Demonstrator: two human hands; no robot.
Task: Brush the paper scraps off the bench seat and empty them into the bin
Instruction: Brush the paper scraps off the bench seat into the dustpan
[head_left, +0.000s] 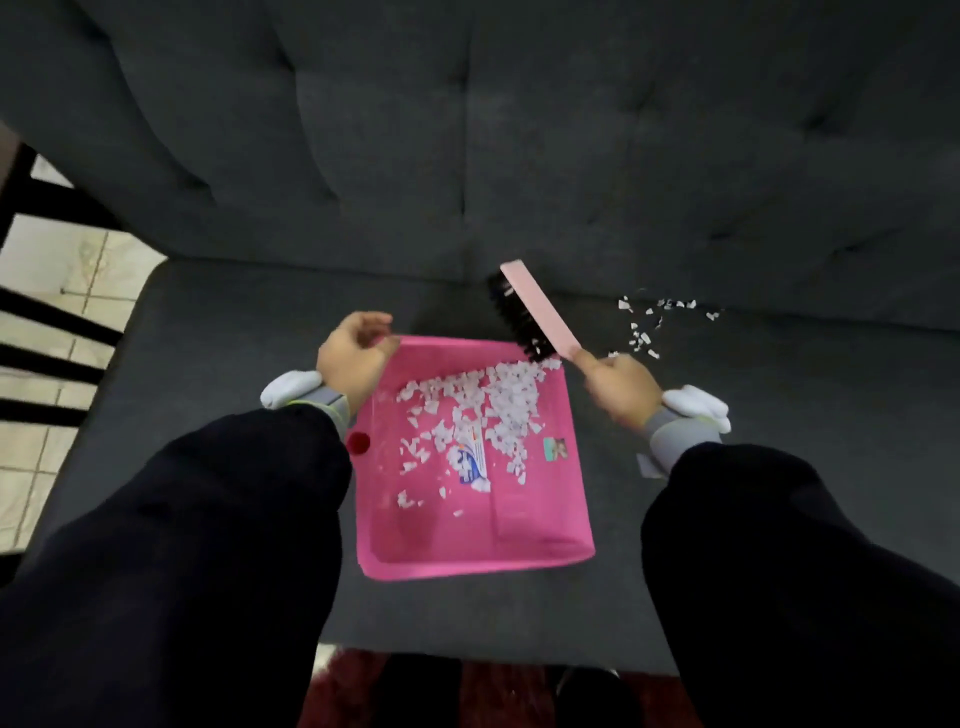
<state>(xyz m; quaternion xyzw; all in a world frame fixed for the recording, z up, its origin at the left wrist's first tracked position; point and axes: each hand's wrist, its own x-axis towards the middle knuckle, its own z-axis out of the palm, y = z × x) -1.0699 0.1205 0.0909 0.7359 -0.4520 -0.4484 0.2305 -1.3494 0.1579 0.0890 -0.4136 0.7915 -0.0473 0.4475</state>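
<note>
Dark sleeves (208, 545) flank the pink dustpan (467, 545) on the bench seat (779, 374). The left hand (356, 358) grips its far-left corner. The right hand (621, 389) holds the brush (535, 312), angled away-left over its far-right corner. Heaped scraps (498, 400) lie inside; loose scraps (654, 322) lie right of it on open seat.

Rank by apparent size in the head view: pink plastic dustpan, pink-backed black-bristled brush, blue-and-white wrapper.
Largest to smallest:
1. pink plastic dustpan
2. pink-backed black-bristled brush
3. blue-and-white wrapper
All sit at similar depth.

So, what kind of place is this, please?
Probably a living or dining room at home: a dark grey upholstered bench with a tufted back, a pale tiled floor beside it, and a dark red rug below.
</note>
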